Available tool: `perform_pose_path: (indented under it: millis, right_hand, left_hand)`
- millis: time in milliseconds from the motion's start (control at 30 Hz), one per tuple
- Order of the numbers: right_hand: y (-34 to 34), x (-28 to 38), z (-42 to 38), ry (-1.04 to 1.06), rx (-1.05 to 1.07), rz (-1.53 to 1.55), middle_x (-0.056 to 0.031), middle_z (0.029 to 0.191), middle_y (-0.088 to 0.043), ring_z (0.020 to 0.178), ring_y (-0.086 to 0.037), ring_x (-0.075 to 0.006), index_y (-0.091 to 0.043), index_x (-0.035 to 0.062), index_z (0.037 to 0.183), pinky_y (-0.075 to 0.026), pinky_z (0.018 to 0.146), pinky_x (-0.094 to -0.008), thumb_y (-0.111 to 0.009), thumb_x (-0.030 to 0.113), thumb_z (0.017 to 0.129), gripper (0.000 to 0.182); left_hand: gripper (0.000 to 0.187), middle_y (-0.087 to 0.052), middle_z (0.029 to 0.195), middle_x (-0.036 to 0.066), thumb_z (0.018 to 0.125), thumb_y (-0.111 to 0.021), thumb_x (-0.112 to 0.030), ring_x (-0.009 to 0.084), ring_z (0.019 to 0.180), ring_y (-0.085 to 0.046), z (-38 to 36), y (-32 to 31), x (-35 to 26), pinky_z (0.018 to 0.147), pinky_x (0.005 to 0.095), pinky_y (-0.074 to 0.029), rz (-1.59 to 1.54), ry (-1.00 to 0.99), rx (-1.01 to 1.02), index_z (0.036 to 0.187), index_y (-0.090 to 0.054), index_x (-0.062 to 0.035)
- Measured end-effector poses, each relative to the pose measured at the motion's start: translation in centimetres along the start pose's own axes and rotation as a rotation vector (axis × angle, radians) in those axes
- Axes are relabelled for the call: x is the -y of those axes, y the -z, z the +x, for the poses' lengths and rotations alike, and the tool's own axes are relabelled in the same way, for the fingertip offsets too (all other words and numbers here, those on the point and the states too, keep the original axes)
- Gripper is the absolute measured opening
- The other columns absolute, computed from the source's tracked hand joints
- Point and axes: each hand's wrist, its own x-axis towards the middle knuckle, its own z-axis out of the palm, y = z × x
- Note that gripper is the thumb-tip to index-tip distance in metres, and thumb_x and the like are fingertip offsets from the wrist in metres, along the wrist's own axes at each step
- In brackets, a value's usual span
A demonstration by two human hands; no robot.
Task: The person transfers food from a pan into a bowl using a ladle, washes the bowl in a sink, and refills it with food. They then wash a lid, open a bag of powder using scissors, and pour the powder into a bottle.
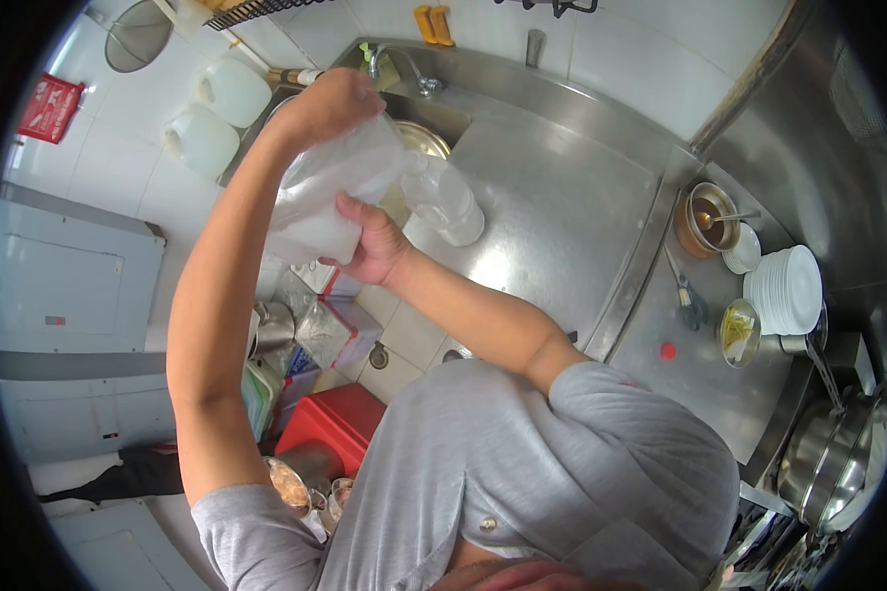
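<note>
Both hands are on a large translucent plastic jug (330, 182), held raised and tilted at the left end of the steel counter. My left hand (337, 101) is closed over its far upper side, fingers partly hidden behind it. My right hand (375, 246) grips the near lower side, thumb on the plastic. Beside the jug, a smaller translucent bottle (453, 209) stands upright on the counter edge near the sink. The jug overlaps the view close to the bottle's top, and the contact there is hidden.
Behind the jug are a faucet (426, 84) and a metal basin (424, 140) in the sink. Two white jugs (202, 138) stand at left. On the right are stacked white plates (786, 291), a sauce pot (708, 219), a small bowl (739, 333) and scissors (688, 300). A red stool (335, 424) is below.
</note>
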Motion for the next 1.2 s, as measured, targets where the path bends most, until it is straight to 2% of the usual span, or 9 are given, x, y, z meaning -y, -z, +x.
perform_pose_path:
  millis: [233, 333, 433, 533, 700, 1033, 1133, 1200]
  right_hand:
    - [-0.1, 0.0, 0.0, 0.004, -0.013, -0.007, -0.0028, 0.111, -0.068, 0.099, -0.066, -0.0199, -0.057, 0.0172, 0.125, -0.054, 0.073, -0.0361, -0.079, 0.046, 0.08, 0.057]
    - [0.2, 0.0, 0.0, 0.005, 0.007, -0.012, -0.0028, 0.11, -0.068, 0.099, -0.066, -0.0198, -0.057, 0.0172, 0.124, -0.054, 0.071, -0.0356, -0.079, 0.045, 0.08, 0.057]
    - [0.3, 0.0, 0.1, 0.01, 0.012, -0.015, -0.0029, 0.11, -0.068, 0.098, -0.067, -0.0198, -0.057, 0.0171, 0.123, -0.054, 0.07, -0.0353, -0.079, 0.046, 0.08, 0.056]
    - [0.2, 0.0, 0.1, -0.002, -0.011, -0.011, -0.0027, 0.108, -0.068, 0.095, -0.067, -0.0195, -0.058, 0.0172, 0.122, -0.054, 0.069, -0.0349, -0.079, 0.046, 0.08, 0.055]
    - [-0.4, 0.0, 0.0, 0.009, -0.014, -0.002, -0.0021, 0.104, -0.069, 0.09, -0.067, -0.0183, -0.059, 0.0172, 0.119, -0.052, 0.065, -0.0337, -0.079, 0.046, 0.08, 0.053]
    - [-0.2, 0.0, 0.1, -0.004, -0.041, -0.021, -0.0019, 0.104, -0.069, 0.09, -0.068, -0.0181, -0.059, 0.0169, 0.12, -0.052, 0.064, -0.034, -0.08, 0.046, 0.08, 0.054]
    - [0.3, 0.0, 0.1, -0.007, -0.043, -0.025, -0.0019, 0.104, -0.069, 0.09, -0.068, -0.0182, -0.059, 0.0163, 0.12, -0.052, 0.064, -0.034, -0.08, 0.045, 0.08, 0.054]
    - [0.6, 0.2, 0.1, -0.015, -0.047, -0.035, -0.0018, 0.105, -0.069, 0.091, -0.068, -0.0181, -0.059, 0.0159, 0.12, -0.052, 0.064, -0.0341, -0.08, 0.044, 0.08, 0.053]
  left_hand:
    - [0.032, -0.068, 0.081, 0.024, 0.087, -0.063, -0.025, 0.0395, 0.078, -0.066, 0.0, 0.0, -0.3, 0.075, 0.0448, -0.051, -0.008, 0.028, 0.013, 0.091, -0.066, 0.0067]
    - [0.03, -0.066, 0.076, 0.011, 0.09, -0.065, -0.025, 0.0181, 0.057, -0.06, 0.4, 0.0, 0.4, 0.055, 0.0334, -0.05, 0.029, 0.025, 0.048, 0.098, -0.067, 0.0037]
    - [0.031, -0.067, 0.077, 0.011, 0.089, -0.064, -0.025, 0.0182, 0.059, -0.06, 0.4, 0.1, 0.4, 0.056, 0.0331, -0.051, -0.002, -0.035, 0.049, 0.099, -0.067, 0.0042]
    - [0.031, -0.068, 0.083, 0.023, 0.087, -0.062, -0.024, 0.036, 0.078, -0.066, -0.4, 0.2, -1.2, 0.074, 0.0436, -0.05, -0.061, 0.059, 0.05, 0.09, -0.066, 0.0061]
    - [0.031, -0.068, 0.083, 0.022, 0.087, -0.061, -0.024, 0.0352, 0.077, -0.066, -0.3, -0.1, -1.0, 0.075, 0.0423, -0.051, -0.024, 0.064, 0.021, 0.092, -0.066, 0.0065]
    - [0.034, -0.069, 0.084, 0.024, 0.087, -0.062, -0.026, 0.0378, 0.078, -0.066, -0.3, 0.0, -0.5, 0.076, 0.0431, -0.051, 0.012, 0.092, 0.02, 0.094, -0.067, 0.0066]
    - [0.033, -0.064, 0.077, 0.009, 0.091, -0.064, -0.029, 0.0174, 0.057, -0.058, 0.2, -0.2, 0.6, 0.055, 0.0336, -0.049, -0.015, 0.057, 0.056, 0.103, -0.066, 0.0022]
    - [0.032, -0.064, 0.079, 0.009, 0.092, -0.064, -0.028, 0.0156, 0.063, -0.059, -0.2, 0.0, 0.5, 0.06, 0.032, -0.049, -0.024, 0.06, 0.063, 0.102, -0.065, 0.0022]
